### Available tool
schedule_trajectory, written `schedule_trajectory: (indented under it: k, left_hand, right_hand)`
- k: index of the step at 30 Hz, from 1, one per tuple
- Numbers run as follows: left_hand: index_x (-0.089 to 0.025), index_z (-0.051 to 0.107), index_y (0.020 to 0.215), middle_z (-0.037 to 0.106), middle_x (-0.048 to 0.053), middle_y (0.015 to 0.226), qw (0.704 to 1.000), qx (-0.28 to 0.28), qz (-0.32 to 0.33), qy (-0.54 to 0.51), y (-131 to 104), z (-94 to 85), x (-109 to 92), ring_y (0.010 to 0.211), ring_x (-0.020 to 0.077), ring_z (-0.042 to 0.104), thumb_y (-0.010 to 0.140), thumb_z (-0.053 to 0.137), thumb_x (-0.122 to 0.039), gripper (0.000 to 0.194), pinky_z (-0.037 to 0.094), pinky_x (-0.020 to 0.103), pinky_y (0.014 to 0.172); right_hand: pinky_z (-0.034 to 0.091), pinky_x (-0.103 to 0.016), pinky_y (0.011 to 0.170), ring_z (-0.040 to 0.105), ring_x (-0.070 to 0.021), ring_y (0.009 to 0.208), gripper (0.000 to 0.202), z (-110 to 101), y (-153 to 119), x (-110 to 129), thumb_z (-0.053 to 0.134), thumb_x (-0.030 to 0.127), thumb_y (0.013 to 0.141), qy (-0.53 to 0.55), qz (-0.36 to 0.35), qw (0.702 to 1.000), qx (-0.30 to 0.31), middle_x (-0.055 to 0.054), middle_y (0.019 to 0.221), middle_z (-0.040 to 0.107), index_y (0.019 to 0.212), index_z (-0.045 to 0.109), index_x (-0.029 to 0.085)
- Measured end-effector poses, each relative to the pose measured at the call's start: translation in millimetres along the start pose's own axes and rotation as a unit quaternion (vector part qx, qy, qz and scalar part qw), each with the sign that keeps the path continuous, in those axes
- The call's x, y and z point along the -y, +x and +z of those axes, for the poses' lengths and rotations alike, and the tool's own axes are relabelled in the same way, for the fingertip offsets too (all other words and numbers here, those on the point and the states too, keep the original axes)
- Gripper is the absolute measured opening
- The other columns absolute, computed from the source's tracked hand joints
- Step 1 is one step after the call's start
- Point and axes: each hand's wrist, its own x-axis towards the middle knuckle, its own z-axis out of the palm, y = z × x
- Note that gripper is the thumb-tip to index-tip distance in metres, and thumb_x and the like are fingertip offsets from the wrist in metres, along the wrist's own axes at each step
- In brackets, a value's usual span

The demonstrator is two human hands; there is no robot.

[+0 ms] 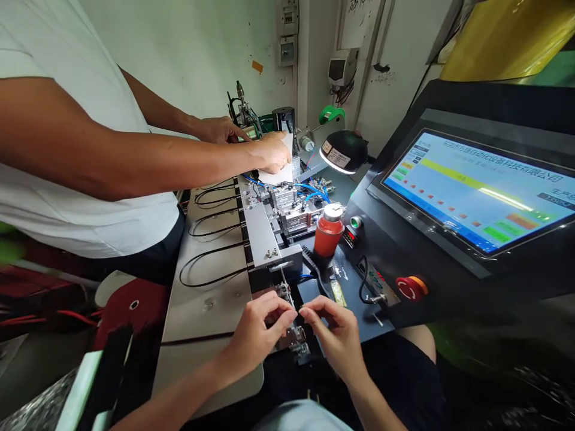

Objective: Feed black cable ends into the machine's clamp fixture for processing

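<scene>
My left hand (261, 328) is closed in a pinch, thumb against fingertips, over the near end of the machine. Close beside it, my right hand (338, 336) pinches too, and the fingertips of both hands almost meet. Whatever lies between them is too small to make out. Just under the fingers is a small metal fixture (297, 342) at the end of a rail. Beyond my hands runs a grey metal guide plate (263, 233). A brush (314, 266) lies to the right of that plate, near a small yellowish packet (336, 290).
A red bottle with a white cap (329, 230) stands beyond my right hand. A black lamp (345, 151) lights the machine. At right are a touchscreen (485, 191) and a red emergency stop button (411, 288). A co-worker's hand (274, 152) holds white paper (279, 175).
</scene>
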Motion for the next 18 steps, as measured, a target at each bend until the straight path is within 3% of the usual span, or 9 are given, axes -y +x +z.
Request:
schedule_trajectory:
  k: [4, 7, 13, 16, 18]
  left_hand:
    - [-0.015, 0.062, 0.074, 0.052, -0.002, 0.065, 0.995, -0.024, -0.045, -0.085, -2, 9.9, 2, 0.051, 0.0079, 0.052, 0.088, 0.056, -0.036, 0.026, 0.042, 0.018, 0.049]
    - [-0.015, 0.062, 0.074, 0.051, -0.003, 0.065, 0.993, -0.028, -0.053, -0.098, -2, 9.9, 3, 0.052, 0.0081, 0.052, 0.088, 0.057, -0.036, 0.026, 0.042, 0.018, 0.049]
    - [-0.016, 0.065, 0.074, 0.051, -0.001, 0.067, 0.999, -0.031, -0.028, -0.028, 5, 6.3, 4, 0.058, 0.0094, 0.051, 0.09, 0.055, -0.032, 0.026, 0.04, 0.019, 0.053]
    - [-0.016, 0.068, 0.078, 0.052, -0.001, 0.068, 0.998, -0.039, 0.02, 0.039, 6, 3.8, 8, 0.061, 0.0103, 0.051, 0.09, 0.055, -0.029, 0.022, 0.039, 0.02, 0.056]
    - [-0.016, 0.069, 0.082, 0.053, 0.0, 0.072, 0.993, -0.014, 0.066, 0.096, 7, -1.5, 10, 0.063, 0.0103, 0.05, 0.091, 0.054, -0.026, 0.02, 0.038, 0.021, 0.059]
  right_hand:
    - [0.039, -0.02, 0.052, 0.052, -0.0113, 0.057, 0.017, 20, -6, -4, 0.058, 0.023, 0.091, 0.009, -0.039, 0.994, -0.097, 0.002, 0.065, 0.06, 0.075, 0.062, 0.019]
    - [0.037, -0.02, 0.051, 0.049, -0.0105, 0.055, 0.018, 24, -6, -6, 0.058, 0.023, 0.091, -0.001, -0.049, 0.993, -0.109, 0.002, 0.065, 0.058, 0.073, 0.06, 0.018]
    - [0.038, -0.022, 0.053, 0.049, -0.0121, 0.059, 0.019, 15, 2, -12, 0.059, 0.031, 0.09, 0.063, 0.049, 0.997, -0.017, 0.001, 0.067, 0.058, 0.077, 0.062, 0.018]
    - [0.037, -0.021, 0.052, 0.048, -0.012, 0.059, 0.018, 7, 7, -11, 0.06, 0.033, 0.089, 0.093, 0.08, 0.992, 0.018, 0.001, 0.068, 0.057, 0.078, 0.062, 0.018]
    - [0.036, -0.022, 0.054, 0.046, -0.0119, 0.059, 0.02, -2, 11, -8, 0.06, 0.031, 0.089, 0.057, 0.07, 0.994, 0.064, 0.002, 0.066, 0.055, 0.073, 0.061, 0.018]
